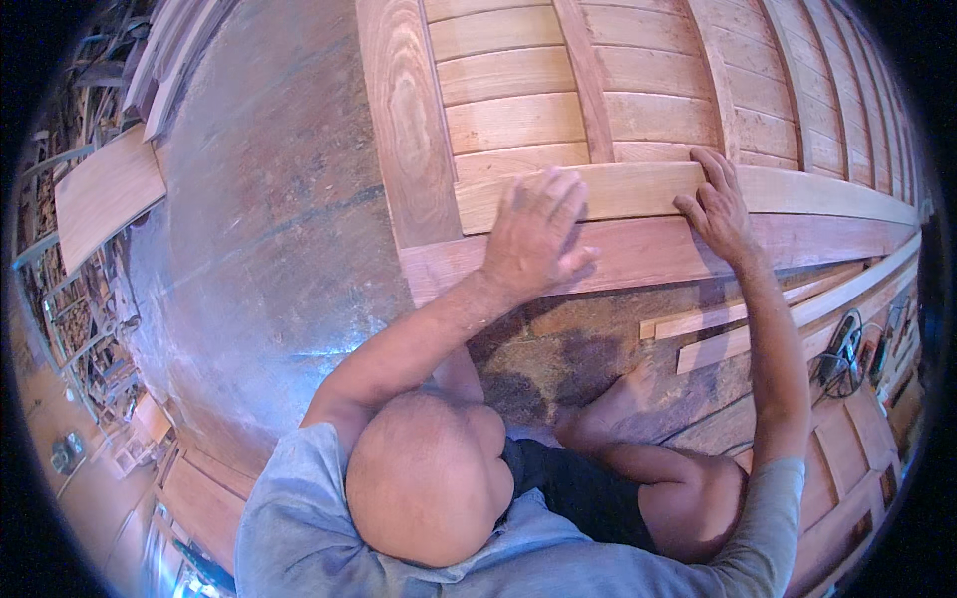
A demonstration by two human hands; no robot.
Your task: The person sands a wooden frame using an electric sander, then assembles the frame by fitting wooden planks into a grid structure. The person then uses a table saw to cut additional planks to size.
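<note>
A long pale wooden board lies along the near side of a large slatted wooden panel, beside the panel's reddish edge rail. My left hand rests on the board near its left end. Its palm is down, with the fingers stretched out and the thumb apart. Farther right, my right hand bends its fingers over the board's far edge, while the thumb lies on top, so it grips the board. A wide upright plank with bold grain borders the panel on the left.
Loose wooden strips lie to the right of my legs, near a dark corded tool. A flat wooden board and stacked timber stand at the far left. Framed wooden pieces lie at the lower right.
</note>
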